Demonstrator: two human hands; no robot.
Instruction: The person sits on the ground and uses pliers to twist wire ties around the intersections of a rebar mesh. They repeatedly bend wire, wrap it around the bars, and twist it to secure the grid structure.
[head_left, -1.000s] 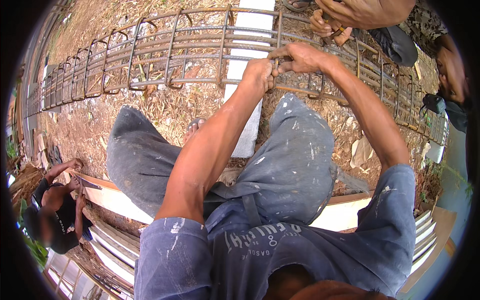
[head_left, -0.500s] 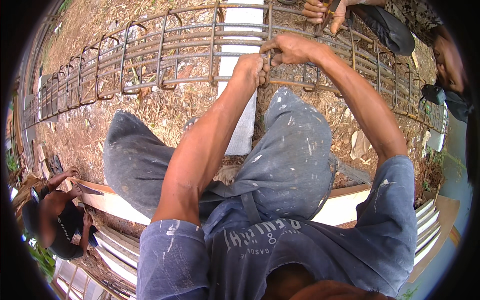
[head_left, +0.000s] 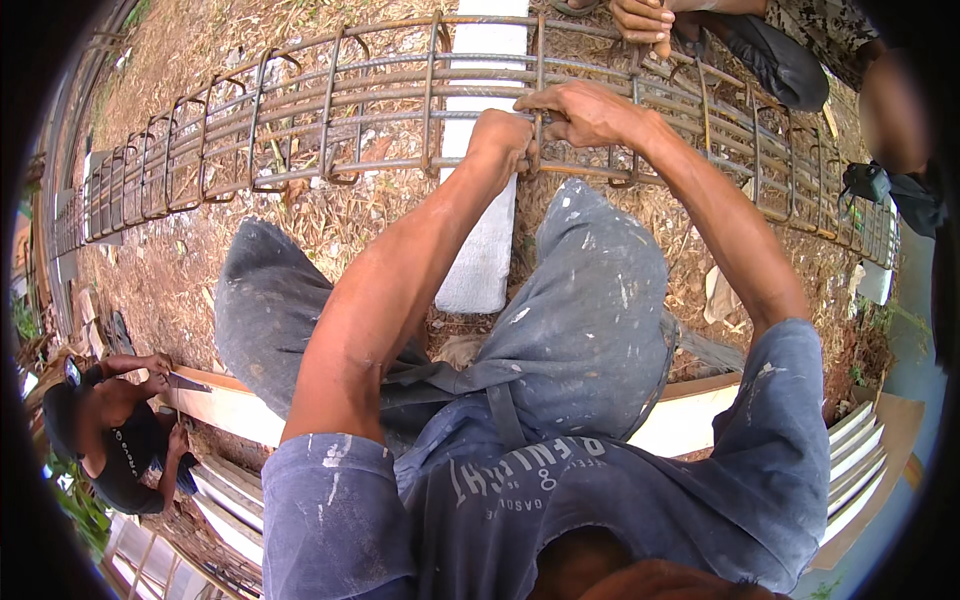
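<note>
A long cage of steel rebar [head_left: 390, 92] with square stirrups curves across the view in front of my knees. At one stirrup [head_left: 540, 60] near the middle, both my hands meet on the near side of the cage. My left hand [head_left: 507, 140] is closed, its fingers curled against the bars beside that stirrup; what it grips is hidden. My right hand [head_left: 590, 115] is bent over the same stirrup, index finger reaching across it and the other fingers curled in. Whatever lies between its fingers is too small to make out.
A white plank [head_left: 475, 265] lies under the cage. Another person's hand [head_left: 642, 18] is at the cage's far side. At lower left a co-worker [head_left: 135, 435] holds a saw [head_left: 188, 384] at a board [head_left: 235, 412]. Dry leaves cover the ground [head_left: 160, 275].
My right hand has shifted slightly down and right, its index finger stretching further left over the stirrup. The tool in the far person's hands no longer shows. The co-worker's saw arm has moved right.
</note>
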